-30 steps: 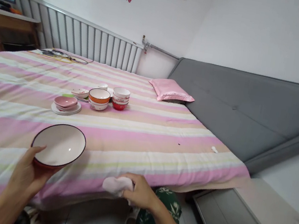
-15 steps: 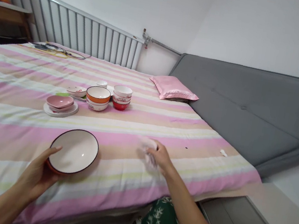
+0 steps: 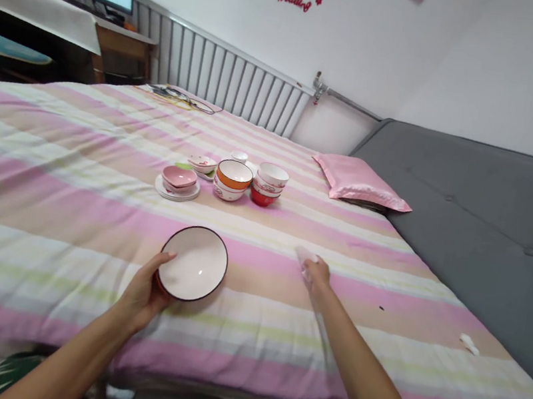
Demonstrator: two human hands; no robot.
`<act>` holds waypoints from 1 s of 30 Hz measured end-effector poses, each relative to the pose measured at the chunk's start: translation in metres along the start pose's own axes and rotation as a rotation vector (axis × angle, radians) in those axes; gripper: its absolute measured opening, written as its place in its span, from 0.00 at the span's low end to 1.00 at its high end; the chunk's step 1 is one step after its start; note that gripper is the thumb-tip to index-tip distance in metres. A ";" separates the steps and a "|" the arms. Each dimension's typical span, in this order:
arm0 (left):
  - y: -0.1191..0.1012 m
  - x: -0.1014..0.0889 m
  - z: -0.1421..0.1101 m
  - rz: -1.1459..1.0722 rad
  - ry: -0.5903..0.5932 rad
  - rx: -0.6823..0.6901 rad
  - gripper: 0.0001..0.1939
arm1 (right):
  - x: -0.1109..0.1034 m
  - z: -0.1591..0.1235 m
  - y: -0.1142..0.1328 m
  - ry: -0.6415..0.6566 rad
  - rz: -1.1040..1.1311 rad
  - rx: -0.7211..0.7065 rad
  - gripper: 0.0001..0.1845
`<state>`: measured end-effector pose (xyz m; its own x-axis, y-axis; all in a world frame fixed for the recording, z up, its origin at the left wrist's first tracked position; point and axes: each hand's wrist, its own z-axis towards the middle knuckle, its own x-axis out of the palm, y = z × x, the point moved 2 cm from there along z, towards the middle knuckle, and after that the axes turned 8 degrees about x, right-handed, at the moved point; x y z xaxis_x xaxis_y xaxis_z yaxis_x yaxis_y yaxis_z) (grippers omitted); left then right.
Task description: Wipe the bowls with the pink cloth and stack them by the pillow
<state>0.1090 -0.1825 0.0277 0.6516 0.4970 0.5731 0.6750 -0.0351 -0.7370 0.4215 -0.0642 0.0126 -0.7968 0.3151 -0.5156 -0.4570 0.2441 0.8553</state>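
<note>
My left hand [image 3: 146, 293] grips a bowl [image 3: 195, 264] by its left rim, thumb inside and fingers beneath. The bowl has a cream inside, a dark rim and a tilt towards me. Over the bed to the right, my right hand [image 3: 318, 275] is closed on a pale cloth [image 3: 306, 258], perhaps a tissue. Beyond the bowl, an orange bowl [image 3: 233, 177] rests on white ones, beside a stack of white and red bowls [image 3: 268, 186]. Pink dishes [image 3: 179, 178] sit on white plates [image 3: 164, 193] at the left, with a patterned dish [image 3: 202, 164] behind.
A striped sheet [image 3: 107, 215] covers the bed. A pink pillow [image 3: 363, 181] lies near the grey headboard [image 3: 471, 212]. Cables [image 3: 181, 100] lie at the far edge. A crumpled white scrap [image 3: 469, 344] and a small dark speck [image 3: 381, 308] are at the right.
My right hand has moved forward over the bed with the cloth. My left hand has brought the bowl farther in over the bed. The view has swung left.
</note>
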 end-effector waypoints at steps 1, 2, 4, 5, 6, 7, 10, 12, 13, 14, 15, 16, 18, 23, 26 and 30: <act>0.001 0.001 0.000 -0.015 -0.002 0.007 0.13 | 0.014 -0.019 0.000 0.152 -0.011 -0.019 0.15; 0.001 0.001 0.000 -0.028 -0.003 0.019 0.13 | 0.026 -0.042 0.000 0.300 -0.018 -0.053 0.12; 0.003 0.002 0.001 -0.047 0.003 0.051 0.13 | 0.041 -0.093 0.000 0.581 -0.023 -0.151 0.13; 0.003 0.003 0.002 -0.051 0.008 0.068 0.14 | 0.044 -0.119 0.000 0.716 -0.028 -0.197 0.15; 0.004 0.004 0.002 -0.050 0.016 0.082 0.14 | 0.044 -0.142 0.000 0.863 -0.044 -0.230 0.17; 0.005 0.004 0.002 -0.046 0.023 0.092 0.15 | 0.042 -0.164 0.001 1.070 -0.078 -0.262 0.17; 0.010 0.005 0.001 -0.014 0.041 0.101 0.15 | 0.026 -0.195 0.015 1.495 -0.090 -0.337 0.23; 0.014 0.007 -0.002 0.032 0.065 0.101 0.16 | 0.013 -0.183 0.038 1.280 0.004 -0.400 0.25; 0.017 0.009 -0.004 0.064 0.086 0.104 0.16 | 0.007 -0.172 0.050 1.128 0.052 -0.407 0.24; 0.019 0.011 -0.005 0.102 0.112 0.114 0.16 | 0.002 -0.159 0.062 0.936 0.111 -0.382 0.24; 0.021 0.013 -0.007 0.144 0.138 0.133 0.16 | -0.003 -0.147 0.072 0.726 0.159 -0.374 0.23; 0.023 0.016 -0.008 0.192 0.160 0.164 0.17 | -0.007 -0.136 0.082 0.527 0.205 -0.381 0.24; 0.025 0.021 -0.010 0.293 0.174 0.266 0.19 | -0.010 -0.123 0.095 0.252 0.297 -0.412 0.26; 0.025 0.029 -0.007 0.543 0.137 0.523 0.26 | 0.014 -0.111 0.095 0.272 0.510 -0.332 0.27; 0.026 0.026 -0.002 0.740 0.123 0.570 0.23 | 0.025 -0.100 0.083 0.314 0.633 -0.244 0.27; 0.030 0.023 0.004 0.846 0.083 0.527 0.21 | 0.020 -0.075 0.069 0.232 0.598 -0.178 0.24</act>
<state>0.1424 -0.1689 0.0172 0.8826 0.4230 -0.2050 -0.2484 0.0495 -0.9674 0.3443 -0.1096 0.0646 -0.9886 0.1389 0.0573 0.0476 -0.0726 0.9962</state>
